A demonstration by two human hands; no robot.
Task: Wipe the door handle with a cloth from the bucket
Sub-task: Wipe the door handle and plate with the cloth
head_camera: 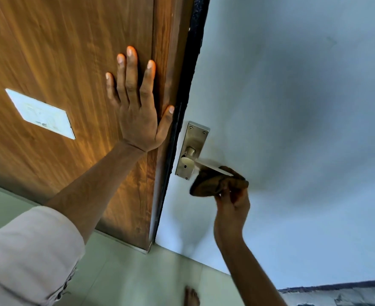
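A metal lever door handle on a steel backplate is fixed to the pale blue door. A brown cloth is wrapped under and around the lever's outer end. My right hand grips that cloth from below. My left hand lies flat with fingers spread against the wooden panel, close to the door's dark edge. The bucket is not in view.
A white switch plate sits on the wooden panel, left of my left hand. The door's black edge runs between wood and blue face. Pale green floor tiles lie below, with a bare foot on them.
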